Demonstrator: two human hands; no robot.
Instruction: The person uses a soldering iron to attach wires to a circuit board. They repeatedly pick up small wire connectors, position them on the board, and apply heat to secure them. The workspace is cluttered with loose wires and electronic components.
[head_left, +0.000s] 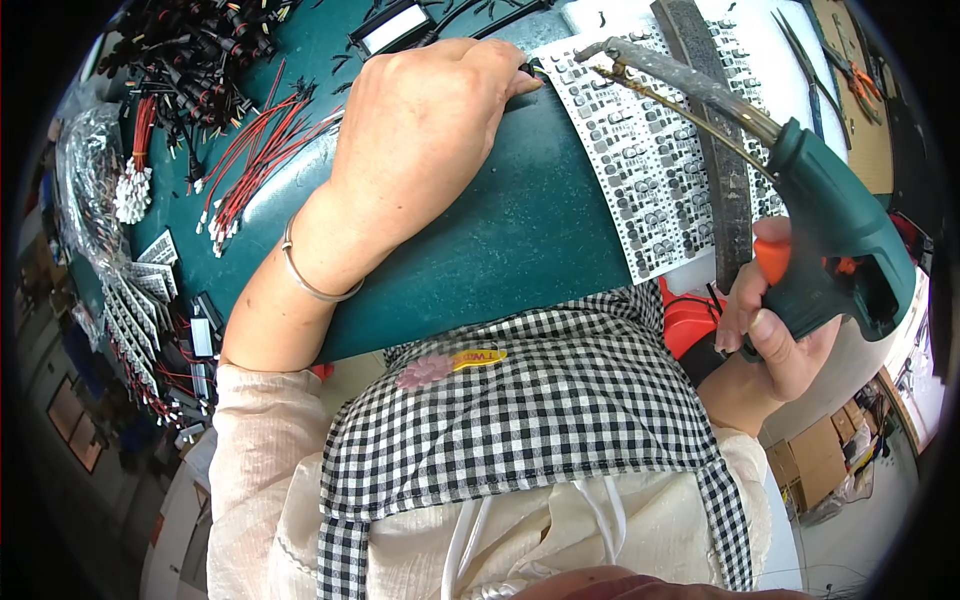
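Observation:
My right hand (775, 340) is wrapped round the grip of a green soldering gun (835, 215) with an orange trigger. A thin feed tube runs beside the gun's barrel. Its tip points left, over the upper part of a white panel of small circuit boards (635, 185). My left hand (425, 120) is closed in a pinch at the panel's upper left edge, on thin wires (538, 70); the fingers hide most of them. A dark flat bar (705, 120) lies across the panel.
On the green table mat (480, 250), red and black wires (255, 150) with white connectors lie at left. Black cable connectors (200, 50) are heaped behind them. Clear plastic bags (90, 170) and stacked board strips (130, 310) line the left edge. Tweezers (800, 60) and orange-handled pliers (855, 80) lie far right.

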